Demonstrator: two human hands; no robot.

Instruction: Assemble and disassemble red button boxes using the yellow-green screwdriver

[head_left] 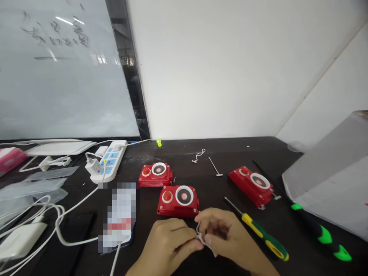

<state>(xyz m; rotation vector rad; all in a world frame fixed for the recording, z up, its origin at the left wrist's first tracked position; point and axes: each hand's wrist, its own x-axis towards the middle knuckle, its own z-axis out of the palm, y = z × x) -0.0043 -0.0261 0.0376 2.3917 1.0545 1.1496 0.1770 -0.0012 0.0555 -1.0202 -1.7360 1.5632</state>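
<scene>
My left hand (170, 245) and my right hand (227, 239) meet at the front of the table, pinching a thin white cord (198, 229) between them. A loop of the cord shows between my fingertips, and one end hangs below. Just beyond my hands sits a red alarm box (177, 210) with a red dome and a white-ringed round disc. Behind it is a second red alarm box (155, 181). A third red alarm box (247, 186) lies angled to the right. The screwdriver (266, 238) with a green and yellow handle rests beside my right hand.
Further back lie another white cord (198, 155) and a thin T-shaped metal piece (214, 167). A black-and-green screwdriver (324, 234) lies by a translucent bin (324, 184) at right. Leftward are a phone (120, 214), a power strip (110, 163) and looping white cables (59, 222).
</scene>
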